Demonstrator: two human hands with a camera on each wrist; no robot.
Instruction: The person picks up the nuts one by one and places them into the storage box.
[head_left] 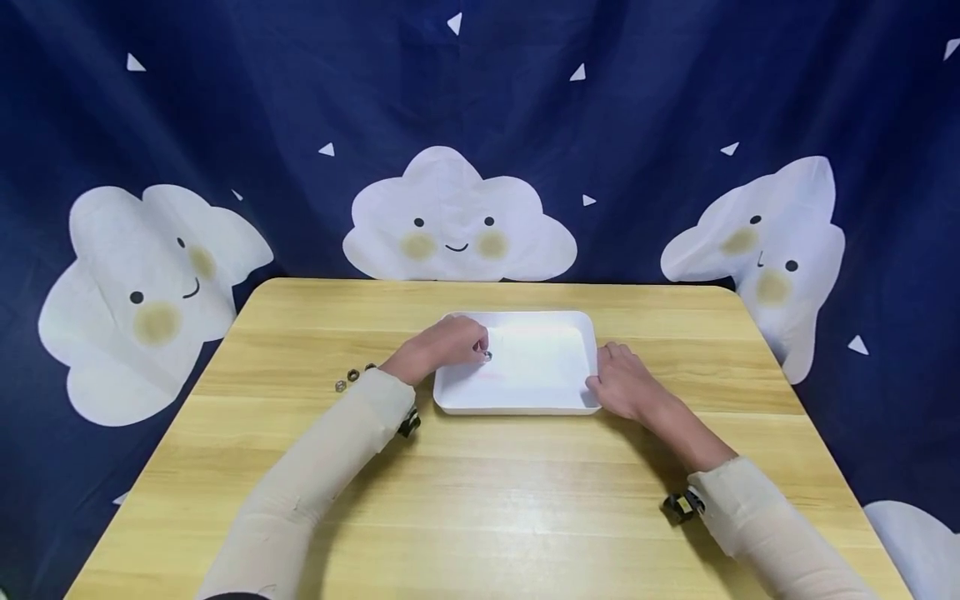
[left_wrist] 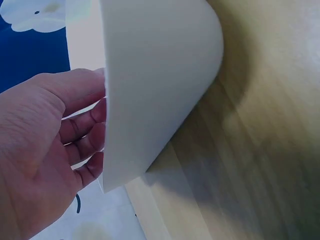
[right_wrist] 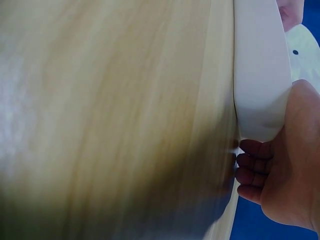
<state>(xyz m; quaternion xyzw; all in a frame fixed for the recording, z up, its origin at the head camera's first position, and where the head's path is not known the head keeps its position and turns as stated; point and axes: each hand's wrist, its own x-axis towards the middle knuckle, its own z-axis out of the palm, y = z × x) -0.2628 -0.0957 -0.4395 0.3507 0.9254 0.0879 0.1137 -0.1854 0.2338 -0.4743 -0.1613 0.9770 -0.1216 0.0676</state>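
Observation:
A shallow white tray (head_left: 525, 410) lies on the wooden table between the two hands. My left hand (head_left: 459, 340) reaches over its left end and pinches a small metal nut (head_left: 487, 356) at the fingertips. In the left wrist view, the tray's wall (left_wrist: 155, 75) hides the tips of the left hand (left_wrist: 45, 120). My right hand (head_left: 624, 382) grips the tray's right end. The right wrist view has the right hand's (right_wrist: 295, 165) thumb up at the rim and its fingers curled against the outside of the tray (right_wrist: 262, 75).
Several small nuts (head_left: 353, 375) lie in a row on the table (head_left: 487, 500), left of the tray, partly behind the left wrist. A dark blue curtain (head_left: 480, 83) with printed clouds hangs behind the table's far edge.

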